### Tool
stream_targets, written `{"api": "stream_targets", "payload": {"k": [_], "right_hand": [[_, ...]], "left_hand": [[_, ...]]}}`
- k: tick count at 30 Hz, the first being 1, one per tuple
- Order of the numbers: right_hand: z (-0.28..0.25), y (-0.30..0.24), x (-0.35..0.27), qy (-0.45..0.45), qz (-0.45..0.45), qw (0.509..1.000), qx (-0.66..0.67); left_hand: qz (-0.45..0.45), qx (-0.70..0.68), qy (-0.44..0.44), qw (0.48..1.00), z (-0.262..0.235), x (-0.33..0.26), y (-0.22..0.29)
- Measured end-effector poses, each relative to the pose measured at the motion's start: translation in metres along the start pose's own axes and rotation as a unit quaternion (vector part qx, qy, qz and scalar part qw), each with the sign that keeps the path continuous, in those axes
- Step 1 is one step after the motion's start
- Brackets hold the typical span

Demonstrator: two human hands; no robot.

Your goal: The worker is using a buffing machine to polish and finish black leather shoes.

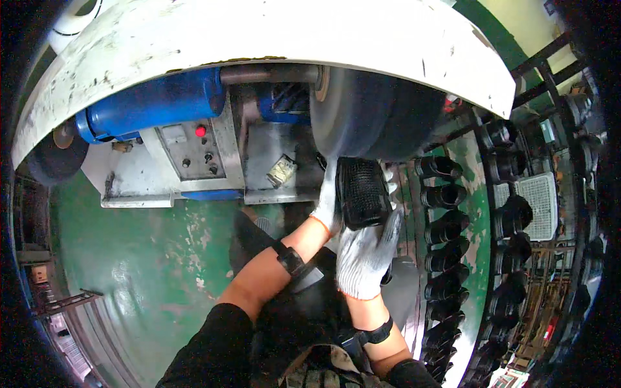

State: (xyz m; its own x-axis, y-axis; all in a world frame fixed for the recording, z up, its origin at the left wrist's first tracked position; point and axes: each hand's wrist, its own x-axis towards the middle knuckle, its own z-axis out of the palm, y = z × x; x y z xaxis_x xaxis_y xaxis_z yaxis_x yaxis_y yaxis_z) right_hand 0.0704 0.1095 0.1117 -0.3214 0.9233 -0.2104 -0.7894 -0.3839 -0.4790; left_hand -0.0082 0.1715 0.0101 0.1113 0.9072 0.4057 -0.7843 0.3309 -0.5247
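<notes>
Between my white-gloved hands is a black shoe, its ridged, textured sole turned up toward me. My left hand is closed along the shoe's left side. My right hand grips its near end and right side, with some fingertips showing past the right edge. The shoe's far end lies right under a large, dark round buffing wheel, whose surface looks smeared as if spinning. Whether the two touch, I cannot tell.
The machine has a blue motor, a control panel with a red button, and a white hood overhead. A crumpled packet lies on its metal tray. Racks of black shoes stand at right, by a white basket.
</notes>
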Motion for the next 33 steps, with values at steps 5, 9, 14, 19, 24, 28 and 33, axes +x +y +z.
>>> {"api": "stream_targets", "payload": {"k": [5,9,14,19,24,28,33], "right_hand": [[-0.017,-0.043,-0.06,-0.027,0.053,0.83,-0.554],[0.007,-0.104,-0.116,-0.312,-0.098,0.472,-0.819],[0.011,-0.161,-0.159,-0.344,-0.249,0.236,-0.874],[0.01,-0.22,-0.192,-0.384,-0.319,0.338,-0.798],[0.072,-0.297,-0.241,-0.237,-0.431,0.281,-0.824],[0.13,-0.366,-0.242,-0.111,-0.624,0.097,-0.767],[0.223,-0.466,-0.219,-0.061,-0.749,0.035,-0.659]], "left_hand": [[0.017,0.085,0.059,0.994,0.031,-0.021,-0.024],[0.025,0.176,0.091,0.98,0.056,-0.03,-0.062],[0.101,0.357,0.147,0.917,0.123,-0.015,-0.124],[0.014,0.361,0.081,0.929,0.16,0.027,-0.227],[0.026,0.507,-0.065,0.859,0.169,0.038,-0.283],[-0.124,0.451,-0.061,0.882,0.138,0.025,-0.267],[-0.16,0.427,0.053,0.889,0.097,-0.011,-0.235]]}}
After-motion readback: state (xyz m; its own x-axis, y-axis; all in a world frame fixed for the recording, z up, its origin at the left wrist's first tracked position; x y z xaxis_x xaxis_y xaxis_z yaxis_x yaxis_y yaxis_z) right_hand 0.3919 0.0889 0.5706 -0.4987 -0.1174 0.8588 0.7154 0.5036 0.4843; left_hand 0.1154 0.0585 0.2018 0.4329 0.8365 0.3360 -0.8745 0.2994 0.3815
